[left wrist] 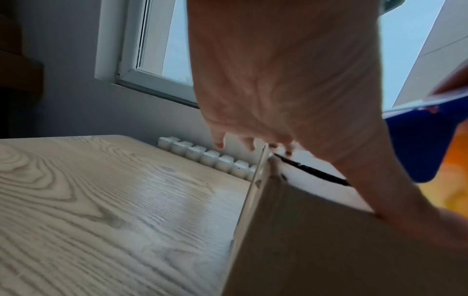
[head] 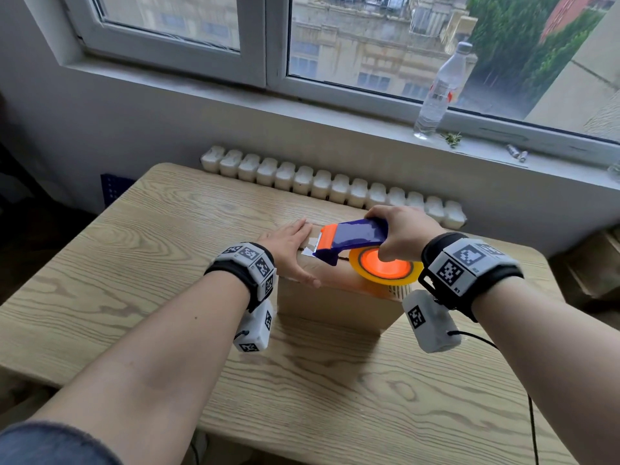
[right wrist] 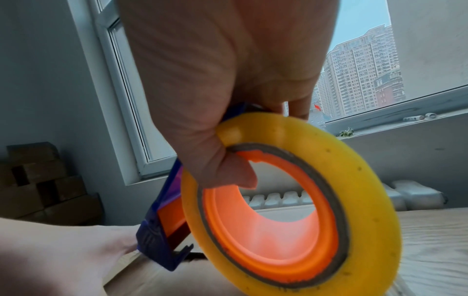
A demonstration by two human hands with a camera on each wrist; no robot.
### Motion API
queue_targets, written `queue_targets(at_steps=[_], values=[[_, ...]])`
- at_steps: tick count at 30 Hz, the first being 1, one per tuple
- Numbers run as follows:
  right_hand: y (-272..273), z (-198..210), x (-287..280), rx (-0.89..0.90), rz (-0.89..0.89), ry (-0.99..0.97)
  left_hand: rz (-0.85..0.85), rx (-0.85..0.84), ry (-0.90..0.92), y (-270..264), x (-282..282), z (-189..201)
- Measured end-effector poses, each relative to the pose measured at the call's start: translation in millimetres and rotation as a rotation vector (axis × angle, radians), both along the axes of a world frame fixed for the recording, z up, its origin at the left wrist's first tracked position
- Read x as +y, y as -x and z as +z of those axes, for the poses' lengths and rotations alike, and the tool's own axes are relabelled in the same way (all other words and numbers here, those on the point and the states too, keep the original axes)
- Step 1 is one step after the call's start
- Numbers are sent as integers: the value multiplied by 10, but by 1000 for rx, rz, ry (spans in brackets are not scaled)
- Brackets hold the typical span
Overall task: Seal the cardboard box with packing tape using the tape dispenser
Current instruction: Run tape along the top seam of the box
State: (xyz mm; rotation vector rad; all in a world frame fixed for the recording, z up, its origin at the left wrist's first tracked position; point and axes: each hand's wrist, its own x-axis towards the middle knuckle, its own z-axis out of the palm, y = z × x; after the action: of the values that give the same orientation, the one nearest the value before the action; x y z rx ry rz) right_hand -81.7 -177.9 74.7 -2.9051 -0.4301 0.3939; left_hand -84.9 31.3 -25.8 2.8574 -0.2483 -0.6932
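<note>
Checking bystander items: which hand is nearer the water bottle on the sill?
Right. The right hand grips the tape dispenser below the water bottle; the left hand lies farther left on the box.

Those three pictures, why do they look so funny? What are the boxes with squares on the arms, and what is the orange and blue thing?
No robot here: a person wears three cameras. The big picture comes from the head, the other two from each wrist, inside those patterned boxes. On the wooden table stands a cardboard box. The left hand lies flat on its top, holding it steady. The right hand has its grip round a blue and orange tape dispenser carrying a yellow tape roll, its front end resting on the box. A water bottle stands on the windowsill.
</note>
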Motion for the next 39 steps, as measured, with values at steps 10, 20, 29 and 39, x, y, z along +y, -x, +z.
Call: queue_targets(at_steps=[10,20,29,39], values=[[-46,-18,39,3,29,41,-40,50,-85,-64,-15,62],[-67,-22,63,10,16,42,-10,78,-160,-136,-22,133],[-41,6,2,9,25,18,20,145,-14,-103,-23,109],[2,-10,-82,-15,42,1,27,147,-24,-93,-8,76]])
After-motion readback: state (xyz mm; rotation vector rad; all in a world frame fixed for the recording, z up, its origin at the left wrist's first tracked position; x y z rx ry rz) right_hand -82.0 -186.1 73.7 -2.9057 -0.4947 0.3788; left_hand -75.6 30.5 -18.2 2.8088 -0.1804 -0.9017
